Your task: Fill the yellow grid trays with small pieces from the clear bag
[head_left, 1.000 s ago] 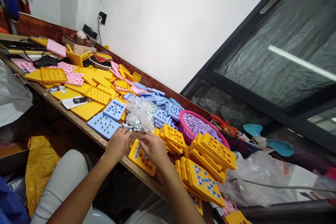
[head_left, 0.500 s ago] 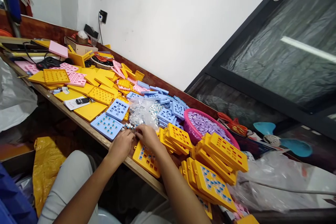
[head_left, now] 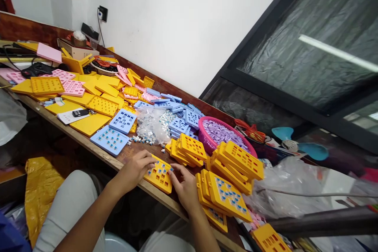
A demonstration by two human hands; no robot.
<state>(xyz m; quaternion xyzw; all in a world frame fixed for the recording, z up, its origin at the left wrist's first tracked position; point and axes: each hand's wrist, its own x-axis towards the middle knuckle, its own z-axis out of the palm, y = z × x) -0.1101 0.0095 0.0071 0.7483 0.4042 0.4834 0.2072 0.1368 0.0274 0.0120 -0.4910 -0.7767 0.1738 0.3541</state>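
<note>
A yellow panel [head_left: 159, 179] with square holes lies at the bench's front edge, several holes filled with small blue-and-white pieces. My left hand [head_left: 137, 169] is at its upper left, fingers bent together over the panel; what they hold, if anything, is hidden. At the panel's right edge, my right hand [head_left: 183, 183] has thumb and fingertips closed around a small blue piece [head_left: 171, 169]. Behind the hands, a clear plastic bag [head_left: 150, 124] lies among loose blue-and-white pieces [head_left: 141, 140]. Two light blue panels, one filled [head_left: 109, 140], rest to the left.
Stacked yellow panels [head_left: 228, 195] stand to the right, near a pink basket [head_left: 206, 141] of purple pieces. Light blue panels [head_left: 178, 125] are piled behind. Yellow and pink panels cover the left of the wooden bench [head_left: 71, 135], with a black key fob [head_left: 80, 113] on paper.
Both hands have moved from the loose small pieces back to the yellow panel at the bench edge. The camera view has shifted slightly to the right.
</note>
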